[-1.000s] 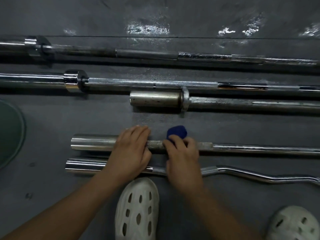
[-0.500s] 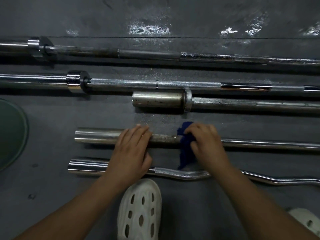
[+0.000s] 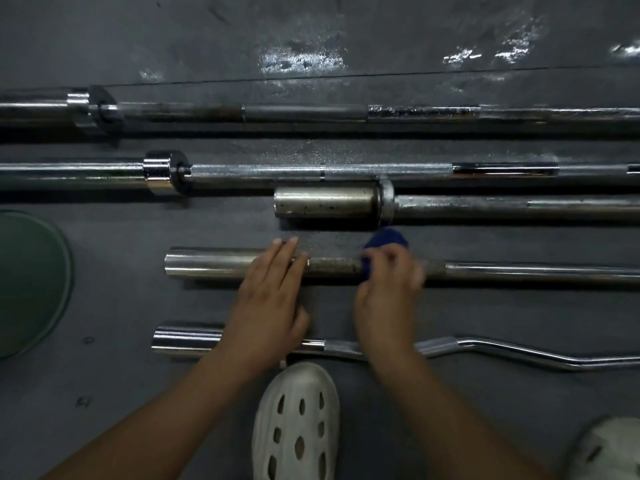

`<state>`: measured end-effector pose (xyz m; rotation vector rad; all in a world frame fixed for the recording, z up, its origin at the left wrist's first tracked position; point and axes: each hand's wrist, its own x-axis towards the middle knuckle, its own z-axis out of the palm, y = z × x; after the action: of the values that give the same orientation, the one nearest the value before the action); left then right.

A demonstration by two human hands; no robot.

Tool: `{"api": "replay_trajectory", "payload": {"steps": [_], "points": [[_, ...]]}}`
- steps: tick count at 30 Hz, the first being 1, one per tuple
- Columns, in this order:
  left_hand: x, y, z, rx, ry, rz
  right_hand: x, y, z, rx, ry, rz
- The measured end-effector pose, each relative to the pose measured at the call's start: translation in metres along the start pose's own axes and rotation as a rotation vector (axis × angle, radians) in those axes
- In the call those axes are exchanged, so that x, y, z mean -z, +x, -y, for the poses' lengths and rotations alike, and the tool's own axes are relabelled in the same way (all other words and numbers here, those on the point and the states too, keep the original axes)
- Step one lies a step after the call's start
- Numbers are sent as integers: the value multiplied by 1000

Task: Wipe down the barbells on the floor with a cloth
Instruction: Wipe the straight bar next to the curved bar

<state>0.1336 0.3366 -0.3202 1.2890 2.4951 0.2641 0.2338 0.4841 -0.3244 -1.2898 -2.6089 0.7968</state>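
Several steel barbells lie side by side on the dark floor. My left hand (image 3: 268, 299) presses flat on the sleeve of the fourth barbell (image 3: 207, 266), fingers spread over it. My right hand (image 3: 388, 289), blurred by motion, grips a dark blue cloth (image 3: 384, 242) wrapped over the rusty stretch of that same bar, just right of my left hand. In front of it lies a curl bar (image 3: 502, 351) with a bent shaft. Behind it are a short-sleeved bar (image 3: 325, 202) and two long bars (image 3: 311, 171) (image 3: 304, 112).
A round green weight plate (image 3: 31, 282) lies at the left edge. My white perforated clogs stand near the bottom, one (image 3: 298, 424) just under the curl bar, the other (image 3: 609, 452) at the lower right corner. A floor seam runs behind the farthest bar.
My right hand slid right along the bar with the cloth, then back left toward my left hand. The left hand stayed on the sleeve.
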Motion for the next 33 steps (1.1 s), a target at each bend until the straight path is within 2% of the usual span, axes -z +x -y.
{"api": "replay_trajectory", "payload": {"steps": [2, 3, 4, 6, 9, 11, 13, 15, 19, 20, 22, 24, 26, 28, 31, 33], "points": [[-1, 2, 3, -7, 13, 20, -17, -16, 24, 297, 14, 196], [0, 4, 5, -15, 16, 23, -19, -14, 28, 397, 29, 281], [1, 7, 7, -24, 19, 24, -18, -5, 27, 446, 36, 295], [6, 13, 9, -29, 24, 36, -12, 12, 12, 411, -18, 166], [10, 22, 6, -5, -5, 46, -4, 5, 2, 154, -58, 47], [7, 20, 3, -2, -28, 21, -8, -4, 26, 133, -15, 108], [3, 13, 1, 19, -64, -14, -16, -3, 46, 261, 10, 246], [1, 7, 2, 39, -66, -27, -11, 9, 43, 292, 24, 272], [0, 8, 5, 9, -10, -15, 5, 12, 4, -34, 119, 10], [-1, 9, 4, 13, -2, -15, 4, 8, 6, -71, 113, -13], [-2, 11, -1, 33, -13, -20, -5, 2, 23, 37, 44, 48], [-3, 11, -2, 50, -33, -34, -13, -2, 41, 235, -6, 183], [-3, 12, 0, 45, -25, -21, -10, 5, 36, 339, 1, 281], [-2, 12, 2, 31, -8, -5, -5, 9, 17, 329, 48, 303], [-2, 13, -1, 40, -6, -13, -8, -10, 12, 263, 17, 222], [-3, 13, -2, 53, -30, -22, -16, -19, 25, 353, -4, 275]]}}
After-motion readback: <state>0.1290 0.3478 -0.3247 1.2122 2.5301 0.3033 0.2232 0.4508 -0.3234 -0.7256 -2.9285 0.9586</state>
